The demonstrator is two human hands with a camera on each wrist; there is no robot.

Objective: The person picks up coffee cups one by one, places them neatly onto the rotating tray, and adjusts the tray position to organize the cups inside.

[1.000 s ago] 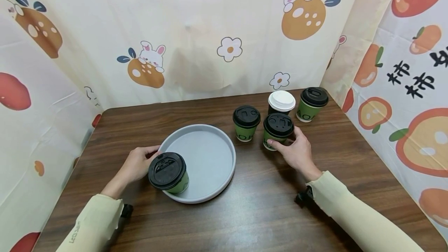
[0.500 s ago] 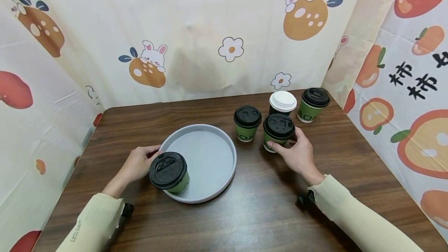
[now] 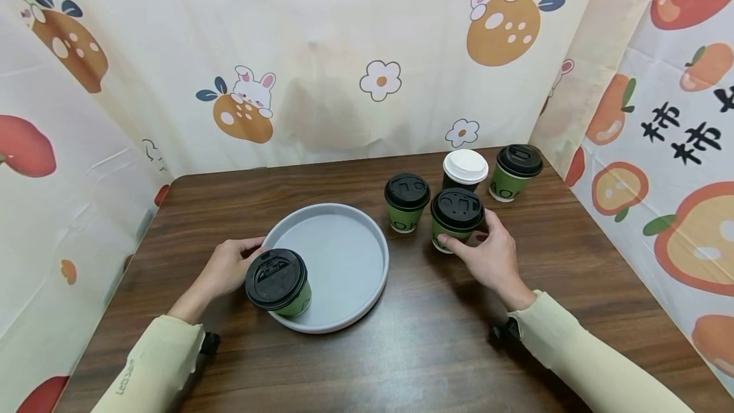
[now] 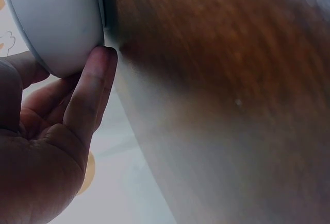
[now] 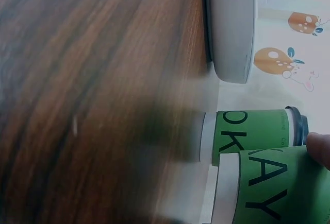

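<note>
My left hand (image 3: pixel 228 266) grips the left rim of a round light-grey tray (image 3: pixel 344 260). The left wrist view shows the thumb over the rim and fingertips (image 4: pixel 98 67) under the tray's edge. On the tray's left part stands a green paper coffee cup (image 3: pixel 276 279) with a black lid, close beside that hand. To the right, my right hand (image 3: pixel 494 259) holds another green coffee cup (image 3: pixel 457 210) with a black lid, thumb across its front. In the right wrist view this cup (image 5: pixel 273 185) shows black letters, and only one fingertip (image 5: pixel 320 147) appears.
Behind the held cup stand a green cup (image 3: pixel 406 202), a dark cup with a white lid (image 3: pixel 465 169) and one more green cup (image 3: pixel 517 173) near the back right corner. The brown wooden table (image 3: pixel 355 368) meets printed curtains (image 3: pixel 321 24) at the back and sides.
My right hand and its cup have shifted slightly toward the front of the table, away from the white-lidded cup. The left hand and tray hold still; the head view has drifted a little.
</note>
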